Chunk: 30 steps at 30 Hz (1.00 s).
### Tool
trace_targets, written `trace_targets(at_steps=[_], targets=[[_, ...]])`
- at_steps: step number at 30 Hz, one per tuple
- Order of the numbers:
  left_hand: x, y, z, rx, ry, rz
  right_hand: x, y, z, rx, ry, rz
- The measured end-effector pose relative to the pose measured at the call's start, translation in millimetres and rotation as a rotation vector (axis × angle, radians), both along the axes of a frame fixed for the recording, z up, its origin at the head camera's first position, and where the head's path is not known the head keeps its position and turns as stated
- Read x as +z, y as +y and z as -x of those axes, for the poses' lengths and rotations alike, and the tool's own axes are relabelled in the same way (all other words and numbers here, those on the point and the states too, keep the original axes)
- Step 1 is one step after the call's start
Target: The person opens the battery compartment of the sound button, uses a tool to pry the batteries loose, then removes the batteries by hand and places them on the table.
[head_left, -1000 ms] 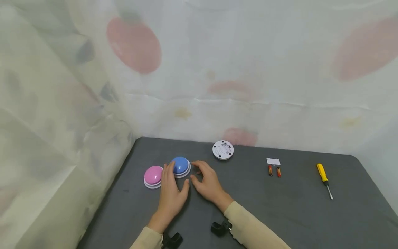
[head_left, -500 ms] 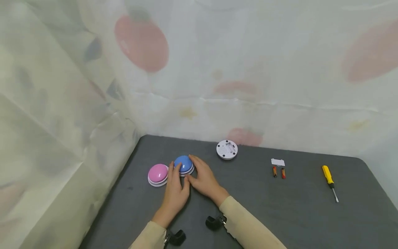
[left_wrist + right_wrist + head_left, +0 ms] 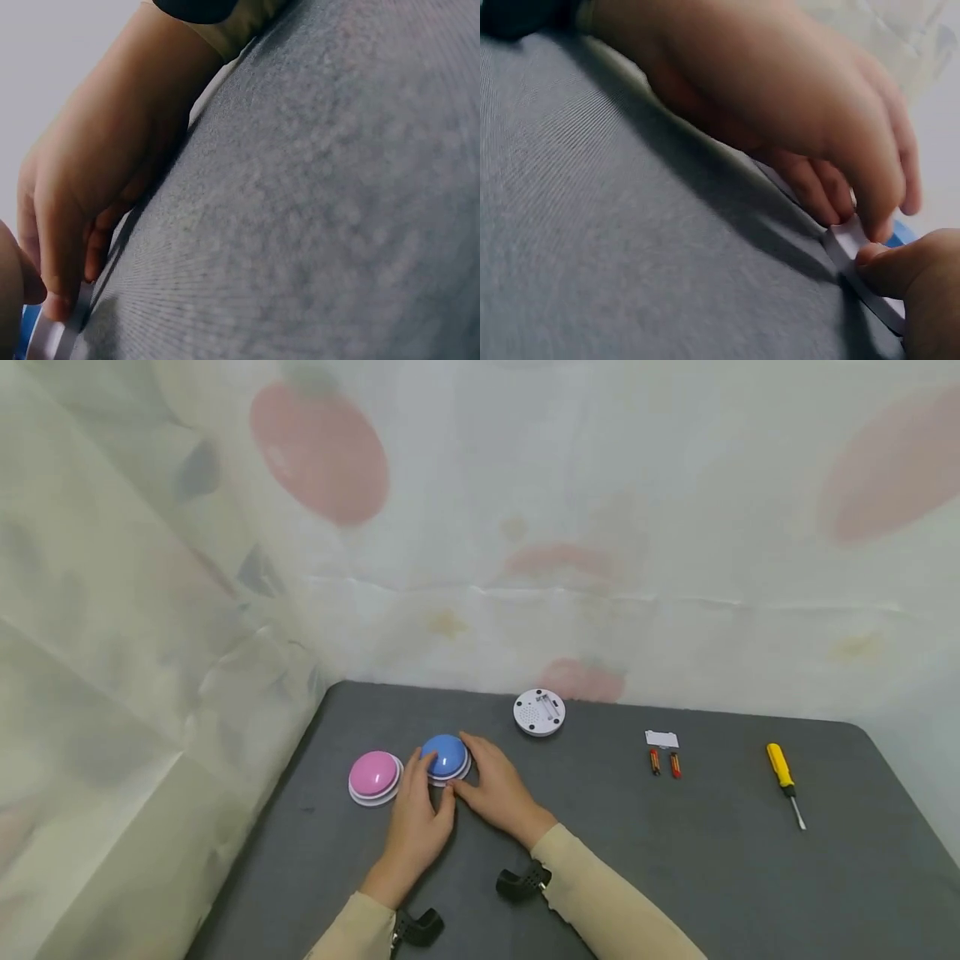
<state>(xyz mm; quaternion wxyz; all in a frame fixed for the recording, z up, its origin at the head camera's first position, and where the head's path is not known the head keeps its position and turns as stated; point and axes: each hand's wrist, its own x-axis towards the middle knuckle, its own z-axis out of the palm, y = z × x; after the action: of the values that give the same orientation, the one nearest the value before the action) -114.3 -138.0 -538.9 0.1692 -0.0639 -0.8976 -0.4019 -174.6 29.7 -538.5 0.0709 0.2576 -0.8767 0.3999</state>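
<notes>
Two hands on one blue button [image 3: 447, 752], which sits near the bench [image 3: 600, 852]'s far left corner, a bit in from the far edge. Any move seems to hang on how it lies between them: left hand [image 3: 412, 827] at its left flank, right hand [image 3: 504, 791] at its right, thumbs almost meeting at the side facing the person. From the left grip it's forward and right; from the right grip, forward and left. Neither hand is clearly nearer, both are at it. It's round, so no long axis to line up.

Grip state: both look curled round the button, fingertips and thumbs low. Right wrist view shows the right thumb [image 3: 874, 262] against the white base [image 3: 846, 241], left fingers just across from it. Can't tell how firm, or whether the base is quite flat on the bench.

Tight spot, I'd judge, is the left: pink button [image 3: 372, 773] lies just beside the left fingers, towards the bench's left edge. Can't tell if they touch. Right side has more room: white disc [image 3: 538, 712] with its battery slot up is at the far edge, apart from the right fingers. Batteries [image 3: 655, 762] and yellow screwdriver [image 3: 782, 768] are well off, towards the far right corner.
</notes>
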Motion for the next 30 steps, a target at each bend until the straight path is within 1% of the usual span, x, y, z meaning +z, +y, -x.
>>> trace_targets(at_steps=[4, 6, 9, 14, 17, 21, 24, 27, 30], targets=[[1.7, 3.6, -3.5, -0.015, 0.054, 0.02, -1.9, 13.3, -5.1, -0.002, 0.026, -0.018], [2.8, 6.8, -5.1, -0.028, 0.082, 0.024, -2.4, 20.9, -8.3, 0.007, 0.029, -0.02], [5.4, 13.0, -8.0, -0.049, 0.105, 0.029, -2.6, 33.8, -14.5, 0.026, 0.021, -0.024], [8.5, 25.7, -11.2, -0.109, 0.102, 0.04, -1.1, 59.3, -26.0, 0.021, -0.008, -0.038], [9.1, 35.7, -12.8, -0.147, 0.111, 0.047, -0.8, 74.6, -33.0, 0.001, -0.016, -0.055], [9.5, 50.3, -15.8, -0.188, 0.134, 0.054, -1.1, 92.1, -42.5, -0.02, 0.016, -0.054], [10.4, 61.1, -19.1, -0.21, 0.131, 0.053, -1.8, 103.4, -49.1, -0.035, 0.036, -0.044], [11.4, 71.6, -22.6, -0.232, 0.117, 0.052, -2.3, 114.4, -55.2, -0.05, 0.04, -0.048], [13.6, 82.2, -25.1, -0.266, 0.108, 0.055, -2.0, 126.2, -60.8, -0.073, 0.041, -0.055]])
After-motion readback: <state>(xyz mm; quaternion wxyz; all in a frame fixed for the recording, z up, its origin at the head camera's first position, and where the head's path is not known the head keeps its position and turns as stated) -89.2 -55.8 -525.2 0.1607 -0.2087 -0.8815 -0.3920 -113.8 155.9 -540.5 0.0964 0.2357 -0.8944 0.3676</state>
